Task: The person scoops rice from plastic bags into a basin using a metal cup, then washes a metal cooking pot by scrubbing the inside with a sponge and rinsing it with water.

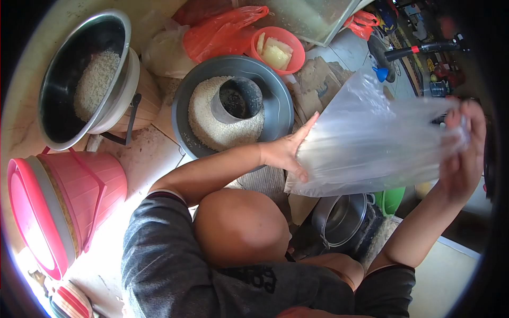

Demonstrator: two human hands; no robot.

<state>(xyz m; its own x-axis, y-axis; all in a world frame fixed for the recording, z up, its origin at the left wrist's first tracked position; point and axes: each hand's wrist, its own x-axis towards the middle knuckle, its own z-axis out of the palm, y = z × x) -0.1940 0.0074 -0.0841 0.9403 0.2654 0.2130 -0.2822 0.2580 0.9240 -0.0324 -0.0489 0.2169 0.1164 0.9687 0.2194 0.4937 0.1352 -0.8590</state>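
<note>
I hold a clear plastic bag [371, 143] stretched between both hands above my knees. My left hand [289, 151] grips the bag's lower left end, fingers spread along it. My right hand [462, 146] pinches the other end at the right. Just beyond my left hand sits a grey basin [278, 100] with a mound of rice [212, 124] and a metal cup [238, 99] standing in it. The bag looks empty.
A steel bowl [58, 79] with rice rests on a bucket at upper left. A pink bucket [79, 191] lies at left. An orange bowl [289, 37] with pale pieces and red bags [222, 29] sit behind the basin. A steel pot [344, 220] stands under the bag.
</note>
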